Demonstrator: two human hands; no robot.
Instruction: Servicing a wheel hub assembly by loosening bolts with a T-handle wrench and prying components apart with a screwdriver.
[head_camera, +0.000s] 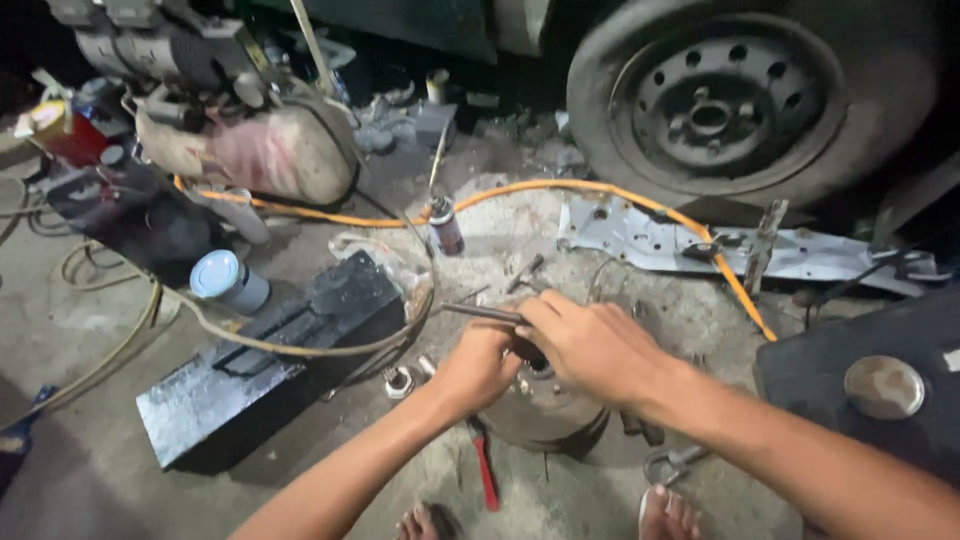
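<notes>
Two bare hands meet over one round metal drum (545, 405) that sits on the dusty concrete floor (90, 330) just ahead of the person's two bare feet. The left hand (478, 368) is curled against the drum's top edge, and the right hand (590, 345) lies across its centre with the fingers closed around one thin metal rod (480, 312) that sticks out to the left; the hands touch each other, and what lies under the palms cannot be seen. One red-handled tool (486, 465) lies on the floor beside the drum, under the left forearm, and one small metal nut (398, 380) rests just left of the left hand. One long dark metal block (270, 355) lies further left, with one blue-lidded tin (228, 280) standing behind it. One orange hose (560, 190) curves across the ground beyond the hands, passing one spray can (443, 225) that stands upright. One car wheel (715, 100) with a dark steel rim fills the upper right, and one pale flat metal bracket (660, 240) lies below it. One grimy compressor tank (250, 145) stands at the upper left.
</notes>
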